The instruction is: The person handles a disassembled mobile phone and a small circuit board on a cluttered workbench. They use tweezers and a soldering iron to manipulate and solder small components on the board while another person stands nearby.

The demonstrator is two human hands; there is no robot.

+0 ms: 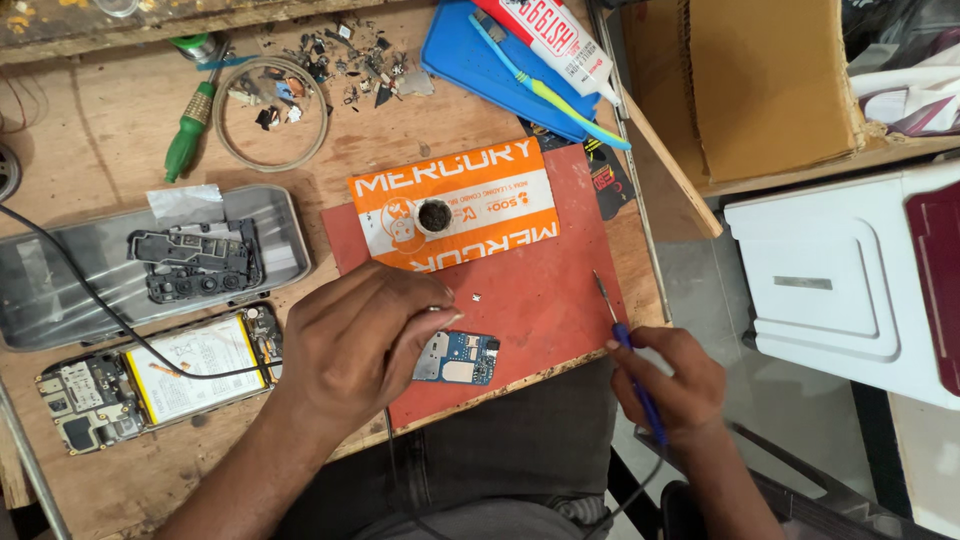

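A worn wooden workbench fills the view, with a white cabinet and a cardboard box standing off its right edge. A red mat lies at the bench's front right corner, and on its far part rests an orange-and-white card carrying a small round pot of dark paste. Near the mat's front edge lies a small blue circuit board; the left hand bends over its left end, fingers curled together and pressing down just beside or on the board, though what they pinch, if anything, cannot be told. The right hand hangs off the bench's front right corner, fingers closed around a blue-handled soldering iron whose thin metal tip points up over the mat's right edge, well apart from the board. Toward the front left corner lies an opened phone with its battery and boards exposed, a black wire running across it. Behind it sits a grey phone back cover holding a dark inner frame. Along the far edge lie a green-handled screwdriver, a loop of wire, scattered small parts, and a blue tray with a toothbrush and a glue tube.
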